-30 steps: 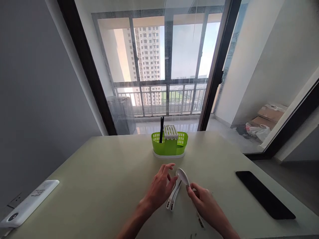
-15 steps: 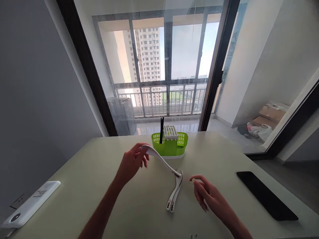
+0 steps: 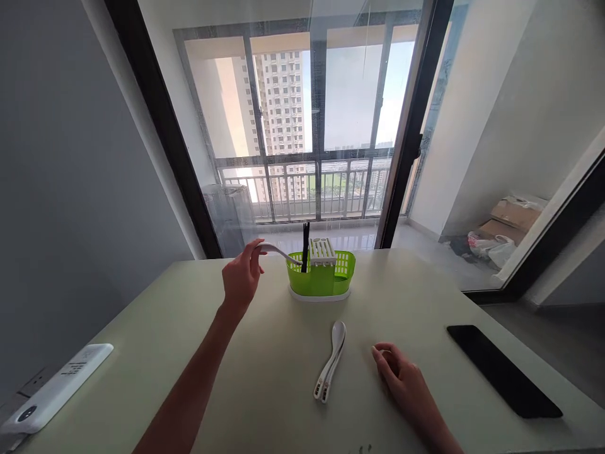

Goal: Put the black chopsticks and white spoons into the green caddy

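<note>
up near the table's far edge, the left hand pinches the handle end of a smooth white plastic spoon, whose bowl end points into the left side of the perforated lime-green plastic cutlery basket, beside the thin black chopsticks standing upright and the white slotted insert. to seat it well, i judge the spoon should tip steeper and drop clear of the chopsticks. meanwhile the right hand rests loosely curled and holding nothing on the matte pale green table, just beside two more glossy white spoons lying nested together at mid-table; a flat black phone lies by the right edge and a white power strip at the left edge.
</note>
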Motion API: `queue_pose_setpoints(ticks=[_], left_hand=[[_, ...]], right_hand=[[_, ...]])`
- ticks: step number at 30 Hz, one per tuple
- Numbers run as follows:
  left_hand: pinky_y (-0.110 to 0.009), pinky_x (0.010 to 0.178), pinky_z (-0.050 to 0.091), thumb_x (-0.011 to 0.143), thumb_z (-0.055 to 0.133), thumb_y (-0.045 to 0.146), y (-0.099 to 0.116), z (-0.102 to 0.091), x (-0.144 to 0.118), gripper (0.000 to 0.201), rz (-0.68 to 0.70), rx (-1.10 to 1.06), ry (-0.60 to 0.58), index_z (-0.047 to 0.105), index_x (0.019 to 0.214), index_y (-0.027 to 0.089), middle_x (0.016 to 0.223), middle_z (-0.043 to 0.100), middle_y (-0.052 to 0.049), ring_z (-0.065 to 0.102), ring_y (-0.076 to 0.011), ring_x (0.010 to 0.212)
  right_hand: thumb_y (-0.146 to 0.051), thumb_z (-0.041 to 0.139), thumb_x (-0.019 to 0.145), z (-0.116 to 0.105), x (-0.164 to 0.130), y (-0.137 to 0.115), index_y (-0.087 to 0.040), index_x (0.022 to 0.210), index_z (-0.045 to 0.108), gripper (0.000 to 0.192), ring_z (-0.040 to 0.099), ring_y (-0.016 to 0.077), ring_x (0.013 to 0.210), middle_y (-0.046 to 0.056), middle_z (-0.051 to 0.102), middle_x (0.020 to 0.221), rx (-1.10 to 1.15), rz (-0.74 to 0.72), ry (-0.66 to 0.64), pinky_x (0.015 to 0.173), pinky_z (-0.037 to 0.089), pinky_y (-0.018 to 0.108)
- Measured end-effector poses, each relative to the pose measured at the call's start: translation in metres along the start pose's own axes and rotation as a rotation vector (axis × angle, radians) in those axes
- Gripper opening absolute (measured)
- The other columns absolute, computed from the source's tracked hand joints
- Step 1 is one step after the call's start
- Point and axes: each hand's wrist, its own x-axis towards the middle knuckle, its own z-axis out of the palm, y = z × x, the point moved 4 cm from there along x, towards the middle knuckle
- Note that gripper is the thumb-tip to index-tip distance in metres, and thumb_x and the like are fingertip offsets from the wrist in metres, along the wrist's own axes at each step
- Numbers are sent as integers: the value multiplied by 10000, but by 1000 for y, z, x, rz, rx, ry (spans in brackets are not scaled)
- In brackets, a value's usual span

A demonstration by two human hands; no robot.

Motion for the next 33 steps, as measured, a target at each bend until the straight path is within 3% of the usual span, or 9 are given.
queue_pose_setpoints(ticks=[3,10,17,21,25,28,33], left_hand=[[-222,599,381,1039,399,407,9,25,-4,369,54,142,-87,606,1320,286,744,758,-5,681,-163,641],[-276,622,380,1044,351,308,27,71,-19,425,86,232,-329,526,1430,335,1167,745,-88,694,-208,757],[-281,653,408,1041,347,268,25,98,-33,440,74,238,-436,518,1440,344,1101,754,-101,684,-201,728],[-281,639,421,1042,333,281,26,100,-42,432,61,269,-471,554,1413,313,1151,730,-104,688,-205,774],[-255,602,431,1034,351,356,34,84,-58,434,38,197,-405,472,1444,282,1337,611,-110,684,-179,845],[-240,608,446,1017,371,375,43,75,-82,380,9,88,-402,490,1352,240,1291,599,-100,670,-156,866],[-293,743,492,972,469,428,66,91,-125,325,45,-26,-685,523,1216,221,1184,630,-82,677,-208,950]], right_hand=[[-618,443,927,0,0,-4,-218,949,625,439,475,158,569,-40,500,604,-41,-26,12,565,377,249],[-604,436,947,1,-1,-3,-220,968,630,431,491,164,585,-34,505,625,-59,-47,3,586,386,260],[-601,430,948,1,-1,-5,-221,970,628,429,517,169,584,-27,547,637,-65,-43,-8,581,393,256],[-595,436,948,1,-1,-5,-219,976,632,425,532,167,583,-26,565,643,-64,-50,-1,587,408,257],[-586,443,950,0,-2,-7,-214,963,634,418,543,166,574,-22,579,636,-59,-65,6,582,413,260],[-588,454,944,-1,-2,-8,-216,943,637,415,549,169,563,-23,580,619,-58,-76,14,577,417,262],[-596,445,945,0,-2,-5,-222,951,639,421,561,173,574,-20,589,630,-69,-76,8,589,424,264]])
